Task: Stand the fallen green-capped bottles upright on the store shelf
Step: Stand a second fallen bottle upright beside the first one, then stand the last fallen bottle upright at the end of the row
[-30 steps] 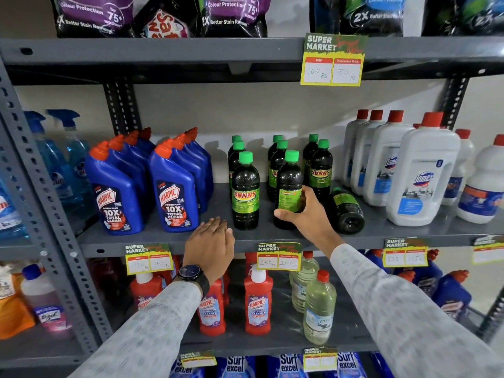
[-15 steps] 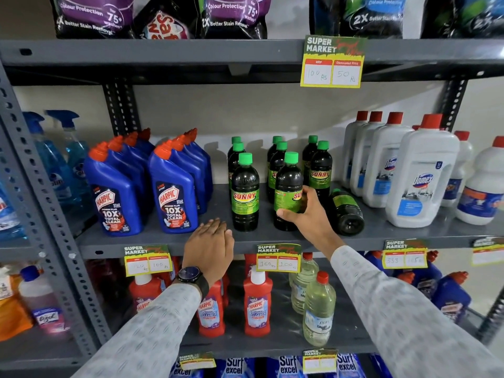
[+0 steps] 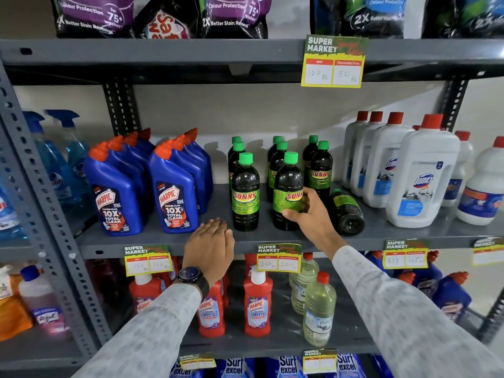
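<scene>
Dark green-capped Sunny bottles stand in three rows on the grey middle shelf (image 3: 409,236). My right hand (image 3: 311,214) grips the lower body of the front upright bottle (image 3: 287,186) of the middle row, thumb on its label. Just right of that hand one fallen bottle (image 3: 346,211) lies on its side, base toward me, cap toward the back. Another upright front bottle (image 3: 245,192) stands to the left. My left hand (image 3: 211,244) rests flat on the shelf's front edge with fingers together, holding nothing.
Blue Harpic bottles (image 3: 174,192) stand left of the green-capped ones, white Domex bottles (image 3: 420,175) to the right. Blue spray bottles (image 3: 62,165) fill the far left. Price tags (image 3: 278,257) hang on the shelf edge. Red Harpic and clear bottles stand on the shelf below, pouches above.
My right hand has turned the gripped upright bottle, so its Sunny label now shows more toward the front. The left hand and the fallen bottle have stayed put.
</scene>
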### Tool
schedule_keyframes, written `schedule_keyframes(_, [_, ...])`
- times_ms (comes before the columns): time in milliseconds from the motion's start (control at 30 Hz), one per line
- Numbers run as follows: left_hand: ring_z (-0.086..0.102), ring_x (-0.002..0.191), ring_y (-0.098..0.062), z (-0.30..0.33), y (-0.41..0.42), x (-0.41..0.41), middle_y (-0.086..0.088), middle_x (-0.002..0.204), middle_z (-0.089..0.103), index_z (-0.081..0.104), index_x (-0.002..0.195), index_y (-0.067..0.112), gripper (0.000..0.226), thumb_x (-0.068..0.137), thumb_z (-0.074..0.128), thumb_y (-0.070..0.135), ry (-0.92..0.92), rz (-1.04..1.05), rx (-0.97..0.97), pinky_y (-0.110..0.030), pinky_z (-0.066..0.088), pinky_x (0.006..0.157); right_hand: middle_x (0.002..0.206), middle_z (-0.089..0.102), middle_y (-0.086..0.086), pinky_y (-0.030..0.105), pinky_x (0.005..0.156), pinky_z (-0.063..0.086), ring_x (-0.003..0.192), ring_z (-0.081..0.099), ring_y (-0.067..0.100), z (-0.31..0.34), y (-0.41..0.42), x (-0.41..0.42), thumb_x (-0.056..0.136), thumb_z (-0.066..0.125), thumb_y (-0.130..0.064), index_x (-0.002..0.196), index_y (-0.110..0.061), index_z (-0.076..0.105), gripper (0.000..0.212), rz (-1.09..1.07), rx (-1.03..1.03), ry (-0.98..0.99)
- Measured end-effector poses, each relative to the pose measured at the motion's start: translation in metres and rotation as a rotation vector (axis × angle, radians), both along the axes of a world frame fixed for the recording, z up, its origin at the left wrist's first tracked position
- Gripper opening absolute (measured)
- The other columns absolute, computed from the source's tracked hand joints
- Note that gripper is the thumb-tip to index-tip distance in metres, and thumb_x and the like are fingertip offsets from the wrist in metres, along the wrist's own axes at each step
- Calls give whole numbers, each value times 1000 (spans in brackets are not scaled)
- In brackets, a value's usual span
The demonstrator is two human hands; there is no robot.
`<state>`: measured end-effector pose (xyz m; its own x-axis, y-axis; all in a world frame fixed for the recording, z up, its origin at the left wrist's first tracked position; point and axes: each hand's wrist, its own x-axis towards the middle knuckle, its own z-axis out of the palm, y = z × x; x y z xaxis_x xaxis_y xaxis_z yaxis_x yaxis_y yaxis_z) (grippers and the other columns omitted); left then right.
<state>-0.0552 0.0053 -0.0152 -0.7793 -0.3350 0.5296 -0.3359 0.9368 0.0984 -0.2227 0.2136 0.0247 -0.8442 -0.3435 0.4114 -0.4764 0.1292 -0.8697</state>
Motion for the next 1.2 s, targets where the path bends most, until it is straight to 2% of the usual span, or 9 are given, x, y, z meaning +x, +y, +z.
schedule_keyframes(100, [53,133,-21,0,0,0,-9,142,59,60,134,11,58,100,23,40,2,0,1,-37,35,117,104,68,-15,9,79,51,90,63,-16,-2,-3,5,71,95,-22,121,-27,48,69,-88,-2,56])
schedule_keyframes(167, [53,133,-21,1,0,0,-9,142,59,60,134,11,58,100,23,41,0,-3,3,-37,35,117,101,66,-16,4,70,47,86,61,-20,-2,-5,8,68,97,-24,118,-25,48,70,-124,-15,82])
schedule_keyframes(433, [52,134,-21,3,2,2,-9,143,58,58,135,10,58,101,23,40,-15,-6,3,-36,34,117,110,67,-10,22,85,52,100,64,0,10,3,22,79,87,-43,132,-22,49,68,-82,-39,84])
schedule_keyframes(567, [54,132,-22,4,3,4,-10,141,59,60,133,9,61,100,20,42,-5,-12,12,-37,37,116,106,68,-2,26,83,53,96,65,11,37,23,14,94,72,-37,127,-16,60,41,-313,-78,338])
schedule_keyframes(633, [52,134,-22,4,3,4,-10,143,58,58,135,9,63,100,19,43,-15,-18,13,-37,35,117,111,68,6,32,88,50,99,66,22,53,41,-3,94,70,-29,121,-13,65,31,-453,122,419])
schedule_keyframes(767, [45,140,-20,4,1,1,-9,150,51,52,141,11,60,102,18,42,-50,-11,23,-37,28,121,109,67,16,40,82,48,94,61,34,73,75,-34,88,71,-47,95,-8,60,40,-489,613,118])
schedule_keyframes(833, [42,142,-20,6,2,1,-9,152,49,49,143,10,60,103,17,41,-61,-14,31,-37,26,122,118,65,17,40,80,49,100,62,36,75,87,-39,82,75,-59,101,-8,59,57,-454,739,-105])
schedule_keyframes(967, [39,143,-20,9,4,2,-9,154,46,47,144,10,59,103,18,40,-67,-26,40,-37,24,122,105,64,13,38,60,56,88,65,33,69,95,-41,77,81,-57,120,-16,56,65,-334,565,-463])
schedule_keyframes(1200, [43,141,-19,6,4,3,-8,151,50,51,142,11,59,103,19,40,-68,-3,27,-37,27,121,92,70,15,32,47,55,75,70,29,59,91,-41,73,85,-49,112,-13,62,57,-315,283,-513])
